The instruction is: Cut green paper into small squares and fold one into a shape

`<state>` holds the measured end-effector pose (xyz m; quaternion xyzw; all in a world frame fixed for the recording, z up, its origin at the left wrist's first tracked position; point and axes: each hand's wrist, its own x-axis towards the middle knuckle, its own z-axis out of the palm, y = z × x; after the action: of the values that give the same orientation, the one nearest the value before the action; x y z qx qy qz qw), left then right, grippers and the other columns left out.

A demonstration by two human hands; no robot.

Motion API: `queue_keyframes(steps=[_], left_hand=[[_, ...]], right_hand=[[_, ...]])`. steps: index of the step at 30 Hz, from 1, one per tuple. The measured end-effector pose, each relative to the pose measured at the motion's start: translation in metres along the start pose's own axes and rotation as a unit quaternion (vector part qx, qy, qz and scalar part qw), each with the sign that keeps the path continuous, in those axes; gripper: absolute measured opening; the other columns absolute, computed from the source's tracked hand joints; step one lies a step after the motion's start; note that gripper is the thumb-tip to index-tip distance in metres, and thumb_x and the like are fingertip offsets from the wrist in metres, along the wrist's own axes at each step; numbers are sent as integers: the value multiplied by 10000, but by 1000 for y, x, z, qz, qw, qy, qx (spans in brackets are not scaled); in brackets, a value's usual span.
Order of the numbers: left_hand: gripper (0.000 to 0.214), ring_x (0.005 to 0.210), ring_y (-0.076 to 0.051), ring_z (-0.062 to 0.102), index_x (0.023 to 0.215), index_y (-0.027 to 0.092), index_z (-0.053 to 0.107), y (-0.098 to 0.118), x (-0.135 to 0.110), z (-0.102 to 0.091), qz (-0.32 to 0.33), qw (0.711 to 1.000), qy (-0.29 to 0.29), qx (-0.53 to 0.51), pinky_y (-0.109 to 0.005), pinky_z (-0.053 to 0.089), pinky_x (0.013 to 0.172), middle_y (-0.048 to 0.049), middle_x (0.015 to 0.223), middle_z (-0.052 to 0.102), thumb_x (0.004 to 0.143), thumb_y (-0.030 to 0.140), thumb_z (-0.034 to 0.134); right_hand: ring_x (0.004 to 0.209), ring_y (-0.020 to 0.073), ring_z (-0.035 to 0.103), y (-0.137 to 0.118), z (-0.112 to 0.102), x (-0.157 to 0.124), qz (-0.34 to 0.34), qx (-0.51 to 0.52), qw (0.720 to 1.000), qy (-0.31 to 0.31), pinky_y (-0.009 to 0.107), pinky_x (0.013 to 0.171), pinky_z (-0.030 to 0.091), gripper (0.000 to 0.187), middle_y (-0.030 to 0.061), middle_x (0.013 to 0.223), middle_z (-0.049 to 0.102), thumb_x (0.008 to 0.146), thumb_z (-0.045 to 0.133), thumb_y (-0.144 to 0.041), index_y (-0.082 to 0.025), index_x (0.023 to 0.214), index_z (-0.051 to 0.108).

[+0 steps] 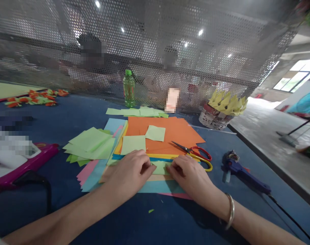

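Note:
Between my two hands lies a small piece of light green paper (160, 168), flat or folded, on a stack of coloured sheets. My left hand (135, 170) pinches its left end, thumb against fingers. My right hand (188, 173), with a bangle on the wrist, has its fingers closed at the right end. Orange paper (175, 129) tops the stack, with two light green squares (133, 144) on it. Scissors (195, 153) with red and yellow handles lie beside my right hand. More light green sheets (91, 144) are fanned out at the left.
A blue glue gun (246, 175) with a cord lies right. A green bottle (129, 89), paper strips (139, 111) and a pot with yellow paper points (218, 112) stand or lie at the back, before a perforated metal screen (149, 44). A magenta object (29, 168) is left.

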<state>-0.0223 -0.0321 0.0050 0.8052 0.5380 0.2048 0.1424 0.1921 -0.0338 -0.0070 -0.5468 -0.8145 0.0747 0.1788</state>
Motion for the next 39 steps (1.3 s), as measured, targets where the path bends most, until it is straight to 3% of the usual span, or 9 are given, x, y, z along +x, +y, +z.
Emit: queue_keyframes(steps=[7, 11, 15, 18, 22, 26, 29, 33, 39], left_hand=[[285, 729, -184, 555, 636, 197, 519, -4, 0, 1, -2, 1000, 9, -15, -306, 390, 658, -4, 733, 539, 886, 331, 553], [221, 820, -179, 578, 755, 199, 584, -5, -1, -2, 21, 991, 27, -128, -288, 451, 699, -17, 852, 584, 908, 351, 535], [226, 933, -192, 607, 913, 200, 630, -4, -1, -7, 10, 942, 0, -334, -252, 519, 694, -43, 1071, 609, 867, 421, 616], [253, 906, -201, 641, 921, 177, 646, -5, 1, -8, -25, 900, -66, -430, -279, 540, 755, -46, 984, 667, 818, 405, 685], [266, 766, -184, 665, 845, 152, 636, -6, 4, -5, -83, 873, -79, -474, -311, 548, 738, -38, 806, 690, 813, 412, 683], [299, 685, -165, 659, 812, 158, 600, -6, 6, -3, -138, 842, -110, -510, -299, 557, 663, -11, 738, 670, 758, 422, 730], [304, 603, -121, 609, 811, 159, 610, -7, 5, -2, -123, 858, -120, -485, -236, 515, 581, 11, 687, 641, 752, 430, 735], [288, 475, -78, 493, 848, 158, 627, -10, 4, 0, -92, 895, -132, -416, -201, 417, 473, 42, 599, 567, 810, 439, 677], [288, 500, -90, 499, 853, 165, 626, -9, 3, 1, -85, 903, -141, -396, -213, 424, 496, 38, 614, 562, 822, 449, 654]], right_hand=[[681, 146, 495, 3, 0, 0, -4, 49, 999, 0, 264, 633, 310, 266, -8, 715, 568, 932, 561, -314, -195, 697, 523], [628, 126, 436, 4, -3, 1, 14, 150, 989, 11, 252, 589, 302, 278, -26, 668, 512, 920, 566, -352, -190, 698, 523], [559, 103, 330, 3, -9, 3, 79, 335, 939, -6, 235, 508, 253, 386, -53, 608, 388, 908, 531, -506, -186, 695, 494], [569, 96, 307, 1, -11, 4, 102, 428, 898, -9, 227, 505, 242, 427, -52, 624, 361, 878, 540, -568, -182, 704, 490], [567, 99, 311, 0, -13, 4, 87, 424, 902, -14, 229, 499, 243, 441, -47, 622, 354, 872, 541, -582, -185, 687, 487], [690, 136, 452, 1, -14, 4, 71, 409, 910, 22, 238, 618, 378, 430, 6, 736, 516, 956, 423, -540, -178, 780, 574], [659, 127, 439, 1, -14, 5, 77, 431, 899, -1, 239, 611, 376, 450, 3, 715, 517, 956, 425, -545, -170, 786, 605], [537, 83, 263, 0, -12, 5, 91, 480, 870, -68, 223, 483, 241, 462, -56, 607, 329, 894, 524, -587, -183, 673, 485], [512, 71, 192, 1, -10, 5, 96, 508, 850, -97, 219, 463, 216, 509, -77, 586, 255, 839, 586, -619, -200, 620, 398]])
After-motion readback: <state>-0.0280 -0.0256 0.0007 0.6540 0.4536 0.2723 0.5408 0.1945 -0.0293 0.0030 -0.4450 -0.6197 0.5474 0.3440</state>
